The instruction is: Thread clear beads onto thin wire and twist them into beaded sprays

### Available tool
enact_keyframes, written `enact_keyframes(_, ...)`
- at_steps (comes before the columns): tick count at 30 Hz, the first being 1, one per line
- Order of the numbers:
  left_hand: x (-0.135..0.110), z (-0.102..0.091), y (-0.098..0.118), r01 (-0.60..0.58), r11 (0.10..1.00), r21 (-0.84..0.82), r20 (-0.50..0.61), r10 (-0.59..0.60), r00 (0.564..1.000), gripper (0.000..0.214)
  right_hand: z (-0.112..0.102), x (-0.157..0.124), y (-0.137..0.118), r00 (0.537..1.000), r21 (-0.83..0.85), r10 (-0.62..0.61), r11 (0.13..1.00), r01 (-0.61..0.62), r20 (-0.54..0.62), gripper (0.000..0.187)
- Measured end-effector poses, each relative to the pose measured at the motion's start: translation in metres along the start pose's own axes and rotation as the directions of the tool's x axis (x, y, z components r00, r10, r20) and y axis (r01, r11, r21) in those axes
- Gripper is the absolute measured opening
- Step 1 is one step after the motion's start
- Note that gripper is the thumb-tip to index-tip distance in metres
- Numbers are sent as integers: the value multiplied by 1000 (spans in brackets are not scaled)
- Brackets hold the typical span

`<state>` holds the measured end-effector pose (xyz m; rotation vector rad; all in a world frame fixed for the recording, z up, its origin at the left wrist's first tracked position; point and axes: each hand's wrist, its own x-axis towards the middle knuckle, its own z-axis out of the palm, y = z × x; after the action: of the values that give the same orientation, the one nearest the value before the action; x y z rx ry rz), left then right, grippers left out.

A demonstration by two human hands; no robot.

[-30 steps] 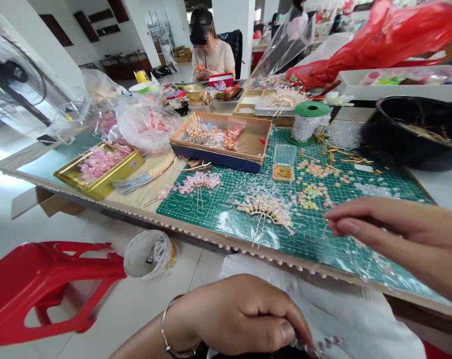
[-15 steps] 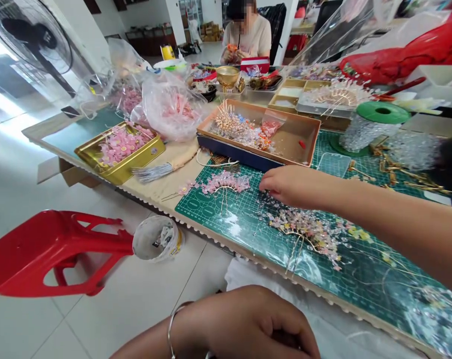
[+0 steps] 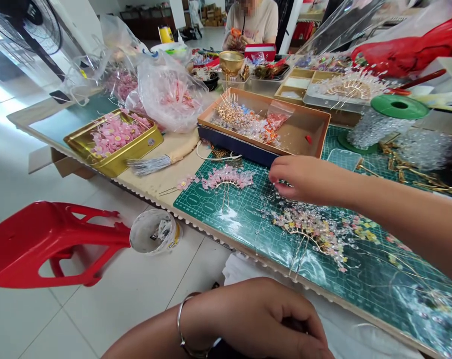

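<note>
My right hand (image 3: 295, 178) reaches over the green cutting mat (image 3: 244, 219), thumb and fingers drawn into a pinch beside a scatter of clear beads. Whatever lies between the fingertips is too small to make out. Just below it rests a hair comb with pink, yellow and clear beads (image 3: 312, 227), its two wire prongs towards me. To the left lies a pink flower hair comb (image 3: 228, 178). Low in the view, my left hand (image 3: 271, 316), a bracelet at its wrist, is held off the table's front edge. Its fingers curl under, hiding anything in them.
Behind the mat stands an orange-brown box (image 3: 301, 137) of beaded wires. A gold tin (image 3: 136, 147) of pink flowers and a wire bundle (image 3: 151, 165) sit left. A green spool (image 3: 398, 107) stands right. On the floor are a red stool (image 3: 54, 239) and bucket (image 3: 143, 239). Someone works opposite.
The view has shifted a little. My right hand stays over the clear beads, with the gap between thumb and finger showing more. My left hand remains curled low in front.
</note>
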<state>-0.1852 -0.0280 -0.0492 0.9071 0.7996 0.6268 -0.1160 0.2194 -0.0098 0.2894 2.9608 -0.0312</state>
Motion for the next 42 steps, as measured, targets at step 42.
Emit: enact_keyframes(42, 3, 26, -17, 23, 999, 43, -44, -21, 999, 49, -17, -6, -9, 938, 273, 345, 906, -324, -32, 23)
